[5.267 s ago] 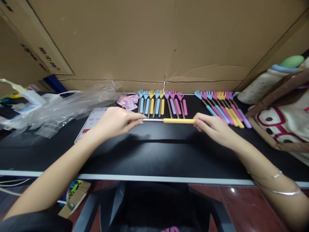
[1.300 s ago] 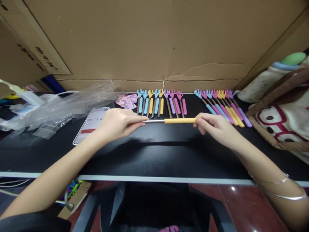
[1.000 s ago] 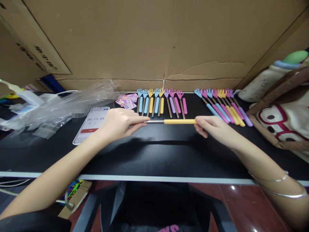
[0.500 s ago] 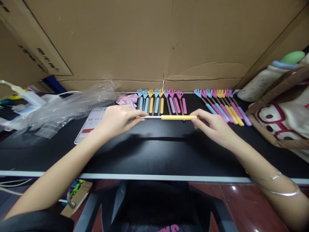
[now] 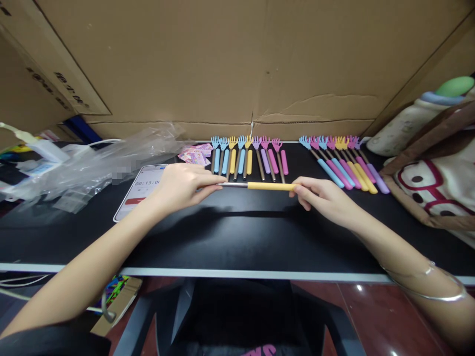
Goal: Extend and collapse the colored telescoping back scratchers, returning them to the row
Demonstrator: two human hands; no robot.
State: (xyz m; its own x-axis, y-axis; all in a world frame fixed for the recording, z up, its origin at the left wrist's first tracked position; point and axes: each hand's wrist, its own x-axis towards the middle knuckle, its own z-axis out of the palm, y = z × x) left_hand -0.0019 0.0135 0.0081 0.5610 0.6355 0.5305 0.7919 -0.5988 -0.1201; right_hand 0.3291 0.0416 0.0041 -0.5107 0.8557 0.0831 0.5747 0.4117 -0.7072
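Observation:
A back scratcher with a yellow handle [image 5: 270, 186] and a metal rod [image 5: 237, 185] is held level above the black desk. My left hand [image 5: 183, 185] pinches the rod's left end; its claw is hidden by the fingers. The tip of the yellow handle is pinched by my right hand [image 5: 321, 195]. Just behind lie claw heads on rods, with blue, yellow, purple and pink handles [image 5: 273, 162] lying separate beside them. To the right is a slanted row of back scratchers [image 5: 343, 168] with handles fitted on their rods.
Clear plastic bags [image 5: 100, 163] and a phone [image 5: 129, 202] showing a timer lie on the left. Small pink printed cards [image 5: 196, 155] are near the cardboard wall [image 5: 185, 59]. At the right stand a brown-trimmed bag [image 5: 438, 183] and a white bottle [image 5: 401, 123]. The desk's front edge [image 5: 230, 273] is pale.
Both hands have come slightly lower and nearer to me with the yellow back scratcher. My right hand has shifted a little, its lower fingers more curled. The laid-out rows stay put.

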